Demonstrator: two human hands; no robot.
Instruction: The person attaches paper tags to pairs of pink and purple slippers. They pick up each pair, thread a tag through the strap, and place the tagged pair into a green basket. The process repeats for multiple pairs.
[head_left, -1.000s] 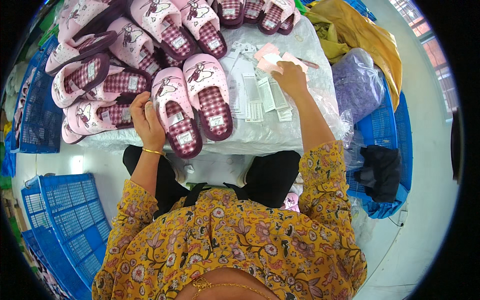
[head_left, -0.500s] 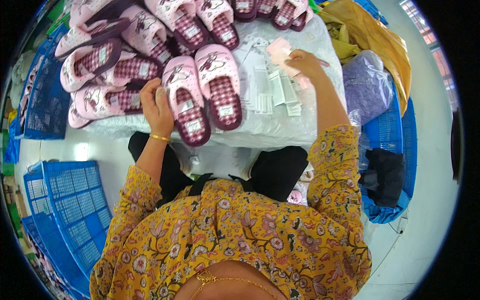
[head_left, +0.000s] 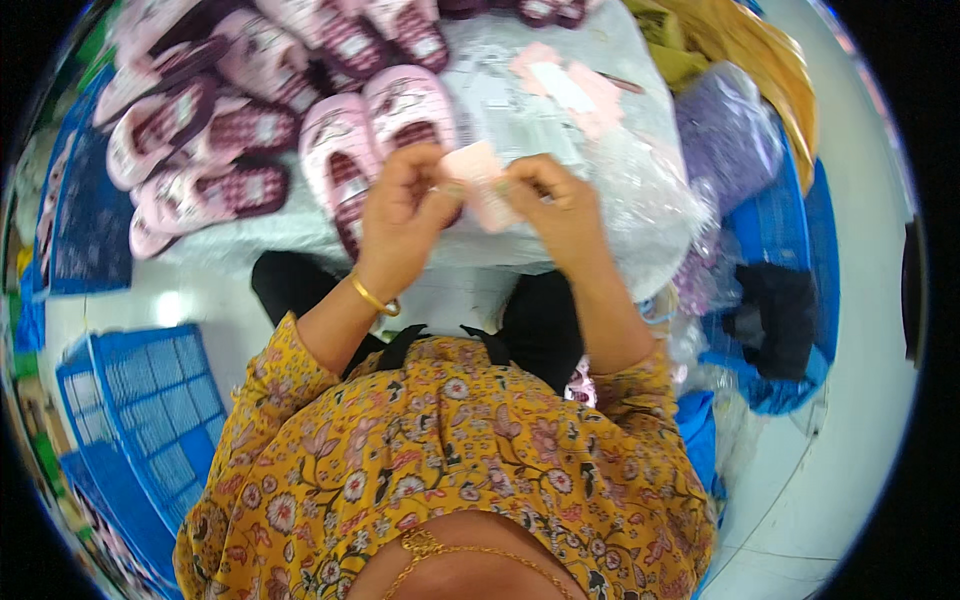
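Note:
Between my two hands, above the table's near edge, is a pale pink paper tag (head_left: 474, 164), folded or doubled at its lower part. My left hand (head_left: 405, 205) pinches its left side with thumb and fingers. On its right side, the fingertips of my right hand (head_left: 562, 215) are closed. Just behind my left hand lies a pair of pink slippers, the left slipper (head_left: 335, 140) and the right slipper (head_left: 408, 100), with dark soles and checked insoles; my hand partly covers them. More pink tags (head_left: 598, 103) lie on the table farther right.
Several pink slippers (head_left: 235, 190) are heaped at the table's left. White label sheets (head_left: 490, 85) and a thin pen-like stick (head_left: 620, 82) lie on the plastic-covered table (head_left: 640, 170). Blue crates (head_left: 150, 400) stand at left; a purple bagged bundle (head_left: 728, 130) sits at right.
My right hand has come back from the pink tags toward me with one tag. My left hand has left the slippers' side and moved right to meet it. The view has shifted slightly.

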